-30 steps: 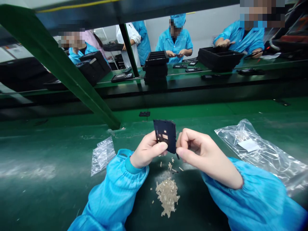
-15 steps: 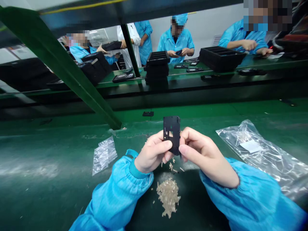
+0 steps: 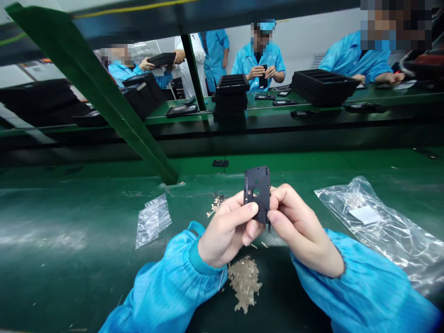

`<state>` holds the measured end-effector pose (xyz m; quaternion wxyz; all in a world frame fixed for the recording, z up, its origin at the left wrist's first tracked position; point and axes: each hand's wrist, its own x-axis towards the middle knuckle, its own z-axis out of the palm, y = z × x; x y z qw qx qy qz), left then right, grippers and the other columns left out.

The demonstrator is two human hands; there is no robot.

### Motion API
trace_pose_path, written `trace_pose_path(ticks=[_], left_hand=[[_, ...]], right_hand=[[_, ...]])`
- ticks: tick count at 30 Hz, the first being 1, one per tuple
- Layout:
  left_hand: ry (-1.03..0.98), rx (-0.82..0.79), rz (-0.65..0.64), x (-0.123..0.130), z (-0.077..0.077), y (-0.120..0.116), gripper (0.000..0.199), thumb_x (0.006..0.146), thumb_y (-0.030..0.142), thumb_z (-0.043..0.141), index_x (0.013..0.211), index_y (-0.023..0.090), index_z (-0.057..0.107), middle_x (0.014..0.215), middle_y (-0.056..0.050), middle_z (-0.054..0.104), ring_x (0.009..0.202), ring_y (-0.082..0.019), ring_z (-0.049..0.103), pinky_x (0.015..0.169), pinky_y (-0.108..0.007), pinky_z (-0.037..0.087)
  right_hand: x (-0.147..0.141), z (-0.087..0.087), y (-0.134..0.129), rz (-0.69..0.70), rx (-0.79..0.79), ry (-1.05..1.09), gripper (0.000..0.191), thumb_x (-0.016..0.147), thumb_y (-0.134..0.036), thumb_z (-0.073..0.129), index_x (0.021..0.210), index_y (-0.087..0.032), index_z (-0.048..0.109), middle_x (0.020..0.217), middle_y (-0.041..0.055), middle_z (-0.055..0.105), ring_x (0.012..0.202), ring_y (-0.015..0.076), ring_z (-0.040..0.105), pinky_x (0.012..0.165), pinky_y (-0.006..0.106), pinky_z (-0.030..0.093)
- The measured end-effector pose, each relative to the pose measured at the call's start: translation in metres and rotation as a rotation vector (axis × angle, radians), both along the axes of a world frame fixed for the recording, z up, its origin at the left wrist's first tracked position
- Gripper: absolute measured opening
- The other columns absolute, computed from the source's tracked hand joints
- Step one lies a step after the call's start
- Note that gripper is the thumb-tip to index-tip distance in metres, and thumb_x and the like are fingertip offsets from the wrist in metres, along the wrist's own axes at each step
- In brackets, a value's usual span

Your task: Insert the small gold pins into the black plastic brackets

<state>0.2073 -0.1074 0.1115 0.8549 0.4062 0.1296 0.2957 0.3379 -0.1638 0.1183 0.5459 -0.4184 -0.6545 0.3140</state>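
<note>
A thin black plate with small cut-outs (image 3: 258,187) is held upright in front of me. My left hand (image 3: 227,226) grips its lower left part, thumb on the near face and fingers behind. At its right edge, my right hand (image 3: 298,231) has thumb and fingertips pinched on the rim; whether a small piece is between them is too small to tell. Below the hands lies a pile of small beige pieces (image 3: 244,283) on the green table. More small pieces (image 3: 215,204) lie just behind my left hand.
Clear plastic bags lie left (image 3: 153,221) and right (image 3: 381,231). A slanted green post (image 3: 114,115) stands at left; a small black part (image 3: 220,163) lies farther back. Beyond are black trays (image 3: 322,88) and several people in blue.
The plate and both hands have shifted slightly right in view, and the plate has turned a little. Across the table, a person now holds a black part upright.
</note>
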Motion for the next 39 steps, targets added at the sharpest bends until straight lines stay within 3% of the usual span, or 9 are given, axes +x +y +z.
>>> trace_pose_path(ticks=[10,21,28,39], left_hand=[[0.001,-0.032,0.096,0.002,-0.001,-0.008,0.013,0.084,0.026,0.053,0.079,0.013,0.054,0.044,0.006,0.045,0.036,-0.002,0.033,0.042,-0.017,0.023],[-0.044,-0.210,0.084,0.002,0.005,-0.014,0.016,0.086,0.018,0.048,0.072,0.012,0.050,0.043,0.006,0.044,0.038,-0.002,0.033,0.047,-0.017,0.026],[-0.056,-0.248,0.089,0.002,0.006,-0.014,0.017,0.086,0.016,0.046,0.070,0.012,0.050,0.040,0.006,0.043,0.036,-0.002,0.033,0.048,-0.017,0.029],[-0.057,-0.339,0.096,0.004,0.007,-0.018,0.018,0.083,0.018,0.052,0.066,0.013,0.048,0.043,0.006,0.044,0.036,-0.001,0.033,0.045,-0.014,0.030]], right_hand=[[-0.005,-0.006,0.001,-0.039,0.067,-0.016,0.018,0.095,-0.029,0.033,0.079,-0.022,0.034,0.070,-0.0030,0.040,0.058,0.0095,0.041,0.051,0.022,0.037],[-0.003,-0.014,0.012,-0.260,0.389,-0.325,0.015,0.095,-0.031,0.030,0.084,-0.022,0.035,0.066,-0.0034,0.034,0.055,0.0113,0.038,0.048,0.025,0.032],[0.003,-0.019,0.016,-0.304,0.517,-0.433,0.013,0.093,-0.031,0.033,0.087,-0.021,0.038,0.068,-0.0016,0.038,0.058,0.0133,0.040,0.049,0.027,0.035],[0.006,-0.018,0.018,-0.383,0.576,-0.601,0.021,0.093,-0.035,0.031,0.079,-0.022,0.040,0.068,0.0021,0.042,0.058,0.0163,0.042,0.051,0.030,0.038]])
